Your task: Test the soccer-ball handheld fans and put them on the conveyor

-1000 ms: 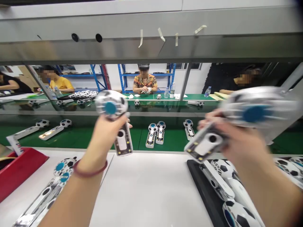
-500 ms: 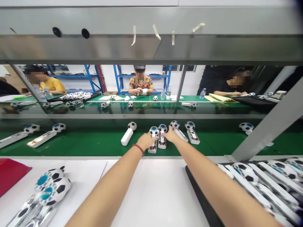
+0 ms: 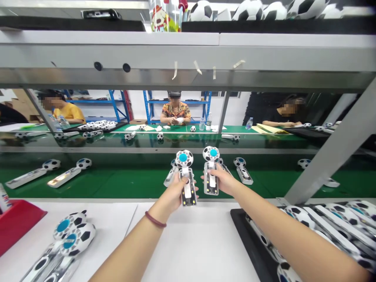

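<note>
My left hand (image 3: 174, 192) is wrapped round the clear handle of a soccer-ball-headed wand (image 3: 184, 158), its thumb on the white strip at the front. In my right hand (image 3: 223, 179) is a matching soccer-ball-headed wand (image 3: 211, 153), gripped by its handle. Both wands stand nearly upright above the near edge of the green belt (image 3: 117, 184), ball ends up, with blue discs facing me. Between them is a small gap. Partly hidden behind my hands, more wands lie on the belt, and another wand (image 3: 243, 170) lies to their right.
Two wands (image 3: 75, 234) lie on the white worktop (image 3: 205, 243) at left, near a red bin (image 3: 20, 223). A black tray (image 3: 246, 235) of several wands sits at right. A slanted metal post (image 3: 331, 145) and an overhead shelf (image 3: 188, 55) frame the belt. People sit opposite.
Both hands have closed on one wand each, lifted them off the belt and drawn them nearer to me. The view has tilted up, showing the shelf top.
</note>
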